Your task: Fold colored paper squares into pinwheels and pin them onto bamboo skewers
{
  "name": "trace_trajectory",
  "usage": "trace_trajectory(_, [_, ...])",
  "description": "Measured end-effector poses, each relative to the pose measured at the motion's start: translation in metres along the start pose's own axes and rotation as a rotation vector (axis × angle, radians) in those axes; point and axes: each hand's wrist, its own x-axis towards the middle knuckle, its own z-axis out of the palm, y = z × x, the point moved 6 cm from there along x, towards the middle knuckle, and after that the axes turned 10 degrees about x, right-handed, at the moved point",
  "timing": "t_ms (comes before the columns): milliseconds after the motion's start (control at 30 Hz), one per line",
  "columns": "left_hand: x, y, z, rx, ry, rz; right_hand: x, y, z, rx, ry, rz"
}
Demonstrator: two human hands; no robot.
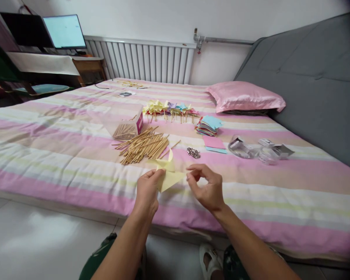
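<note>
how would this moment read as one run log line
left hand: holds yellow paper; right hand: at paper's right corner; beyond: wooden sticks, small metal pieces; surface: striped bedspread

The paper [171, 180] is matt, the sticks [146, 146] wooden, the bits [193, 153] shiny metal; near the right edge of the bed [265, 181], the pillow [246, 96] is glossy cloth.

Bed [61, 155], striped pink/white/yellow. Directly on it, ctr-L: loose pile of wooden sticks [147, 146], next to clear box [139, 121] w/ magenta end + more sticks inside. Just behind: row of paper pinwheels [156, 106]. To R: small metal pcs [193, 153], stack of cut paper [207, 126], pink sheet [213, 142], clear plastic pkgs [268, 154]. Back R: satin pillow [247, 96].
</note>
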Motion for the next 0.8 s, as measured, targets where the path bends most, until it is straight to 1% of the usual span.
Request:
trace_trajectory(100, [0.000,0.000,0.002,-0.079,-0.036,-0.019,-0.010,0.001,0.023,-0.004,-0.260,0.000])
trace_trajectory(133, [0.000,-0.001,0.003,-0.096,-0.054,-0.028,-0.013,0.004,0.029,0.000,-0.309,0.017])
trace_trajectory(200, [0.000,-0.003,0.004,-0.108,-0.080,-0.045,-0.016,0.009,0.036,0.028,-0.341,0.065])
trace_trajectory(300, [0.000,-0.005,0.005,-0.096,-0.098,-0.059,-0.014,0.014,0.037,0.100,-0.304,0.123])
trace_trajectory(400, [-0.002,-0.006,0.007,-0.068,-0.113,-0.048,-0.011,0.014,0.035,0.195,-0.242,0.179])
trace_trajectory(567, [-0.006,-0.004,0.009,-0.032,-0.126,0.013,-0.010,0.019,0.032,0.360,-0.145,0.352])
trace_trajectory(700, [-0.007,-0.002,0.009,0.035,-0.100,0.082,-0.011,0.028,0.033,0.428,-0.069,0.483])
trace_trajectory(800, [-0.008,-0.002,0.010,0.074,-0.090,0.121,-0.012,0.032,0.034,0.461,-0.024,0.544])
